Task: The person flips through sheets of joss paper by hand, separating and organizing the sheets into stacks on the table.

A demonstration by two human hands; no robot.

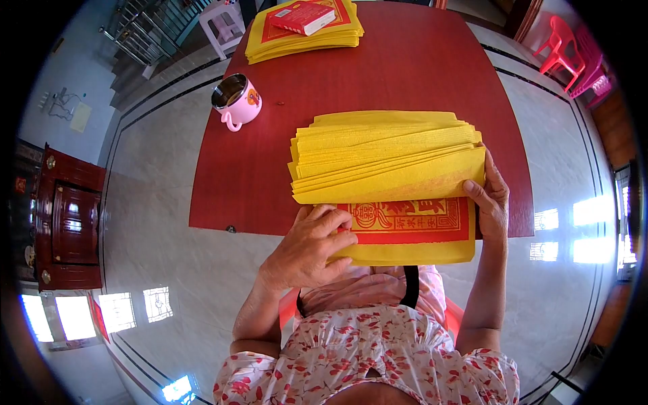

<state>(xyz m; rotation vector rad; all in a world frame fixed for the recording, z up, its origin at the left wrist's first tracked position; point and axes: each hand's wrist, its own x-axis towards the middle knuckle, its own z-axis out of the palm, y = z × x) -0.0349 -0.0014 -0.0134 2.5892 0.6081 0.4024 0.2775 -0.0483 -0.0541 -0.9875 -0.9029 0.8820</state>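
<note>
A stack of yellow joss paper (385,155) lies at the table's near edge, its upper sheets folded over in a fanned pile. Below the fold shows a sheet with a red panel and gold characters (412,223), overhanging the edge toward my lap. My right hand (491,196) grips the right side of the folded sheets, thumb on top and fingers mostly behind. At the left edge of the printed sheet is my left hand (314,243), its fingers bent and apart, tips touching the paper.
On the red table (418,67) stands a pink cup (246,104) with liquid inside, left of the stack. Another yellow paper pile (304,47) at the far left carries a red book (302,17). Plastic chairs (561,50) stand at the right wall.
</note>
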